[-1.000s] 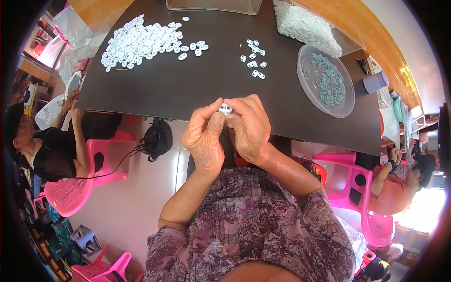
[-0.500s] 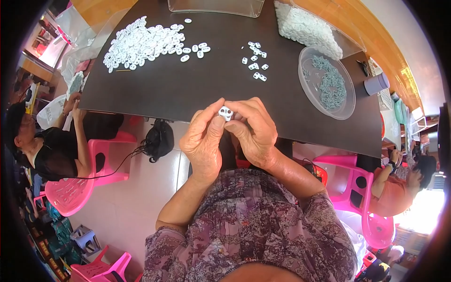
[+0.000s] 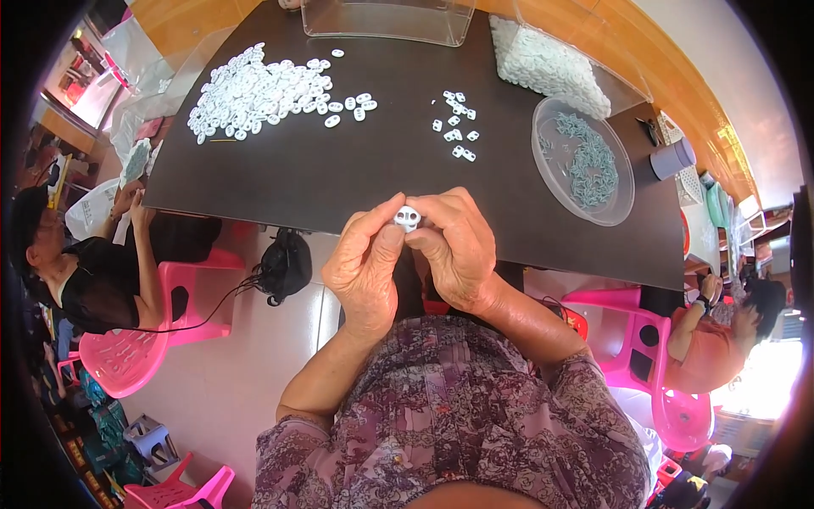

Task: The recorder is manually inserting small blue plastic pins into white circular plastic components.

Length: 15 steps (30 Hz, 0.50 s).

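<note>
Just off the table's near edge, my left hand point(image 3: 366, 270) and my right hand point(image 3: 459, 248) meet at the fingertips. Both pinch a white two-hole cord lock point(image 3: 407, 218) between thumbs and forefingers. Its two dark holes show from above, while the fingertips cover its sides. On the dark table point(image 3: 356, 178) lies a pile of white oval two-hole pieces point(image 3: 259, 93), far left. Smaller white pieces point(image 3: 454, 134) are scattered beyond my right hand. A round clear tray point(image 3: 543, 182) at the right holds a tangle of small grey-green springs point(image 3: 591, 165).
A clear bin point(image 3: 386, 36) stands at the far edge, and a bag of white pieces point(image 3: 551, 72) at the far right. A grey-purple cup point(image 3: 672, 159) is beside the tray. People sit left point(image 3: 93, 276) and right point(image 3: 708, 343) on pink chairs.
The cord lock has tilted slightly, so its two holes now face up more plainly. Both hands keep their pinch on it. The whole view has shifted a little, with the table sitting lower.
</note>
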Each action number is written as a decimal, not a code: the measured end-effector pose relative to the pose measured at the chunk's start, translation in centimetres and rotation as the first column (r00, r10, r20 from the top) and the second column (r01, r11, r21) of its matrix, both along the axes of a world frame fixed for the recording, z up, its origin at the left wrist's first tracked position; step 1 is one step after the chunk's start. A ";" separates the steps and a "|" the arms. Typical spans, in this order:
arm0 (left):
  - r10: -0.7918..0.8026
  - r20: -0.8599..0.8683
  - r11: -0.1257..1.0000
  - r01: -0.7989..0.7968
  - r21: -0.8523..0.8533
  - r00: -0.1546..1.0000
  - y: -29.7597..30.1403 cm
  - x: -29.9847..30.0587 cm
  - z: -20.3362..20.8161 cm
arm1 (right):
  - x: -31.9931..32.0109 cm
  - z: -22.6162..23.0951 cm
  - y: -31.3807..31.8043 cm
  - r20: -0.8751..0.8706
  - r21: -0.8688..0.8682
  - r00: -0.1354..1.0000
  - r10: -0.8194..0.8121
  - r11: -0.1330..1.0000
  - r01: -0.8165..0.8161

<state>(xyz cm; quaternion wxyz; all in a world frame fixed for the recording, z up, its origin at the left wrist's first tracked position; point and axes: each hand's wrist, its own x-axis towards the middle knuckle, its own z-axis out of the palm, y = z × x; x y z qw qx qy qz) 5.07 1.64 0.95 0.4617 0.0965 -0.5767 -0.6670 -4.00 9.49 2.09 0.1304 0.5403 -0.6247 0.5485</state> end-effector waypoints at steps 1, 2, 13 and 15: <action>0.001 0.005 1.000 -0.001 0.005 1.000 0.1 0.0 0.1 | 0.1 0.0 0.0 -0.002 -0.001 1.000 0.001 1.000 -0.001; 0.003 0.011 1.000 -0.003 0.010 1.000 0.1 -0.1 0.1 | 0.1 -0.1 -0.1 0.002 -0.006 1.000 -0.008 1.000 0.008; 0.029 -0.013 0.999 -0.029 0.025 0.999 0.3 -0.5 -0.1 | -0.4 -0.3 -0.4 -0.064 -0.046 0.998 -0.024 0.999 0.021; 0.038 -0.017 0.999 -0.038 0.016 0.999 0.4 -0.5 -0.1 | -0.4 -0.3 -0.4 -0.066 -0.066 0.997 -0.034 0.997 0.029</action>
